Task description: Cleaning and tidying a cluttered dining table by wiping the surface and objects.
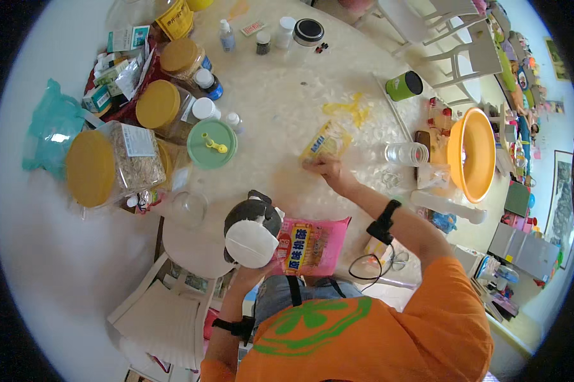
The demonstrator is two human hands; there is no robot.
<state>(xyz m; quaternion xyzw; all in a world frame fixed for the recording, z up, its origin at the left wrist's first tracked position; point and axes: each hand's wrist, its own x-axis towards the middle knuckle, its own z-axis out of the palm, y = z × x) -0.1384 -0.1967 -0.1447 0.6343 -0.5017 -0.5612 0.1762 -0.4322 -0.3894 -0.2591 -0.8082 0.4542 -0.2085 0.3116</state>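
My right hand (331, 172) pinches the near corner of a yellow packet (329, 141) that lies on or just above the table. My left hand (253, 276) is at the table's near edge, with its fingers around the underside of a black-and-white rounded object (252, 234); whether it is a toy or a container, I cannot tell. Against that object rests a pink printed food bag (318, 246), close to my left fingers. Beyond the yellow packet a crumpled yellow piece (351, 110) lies on the tabletop.
Jars with yellow lids (90, 168), small bottles and a green round lid (212, 144) crowd the left side. To the right are a clear jar (406, 153), a green can (404, 86), an orange basin (472, 155) and scissors (400, 260). White chairs stand beyond the table.
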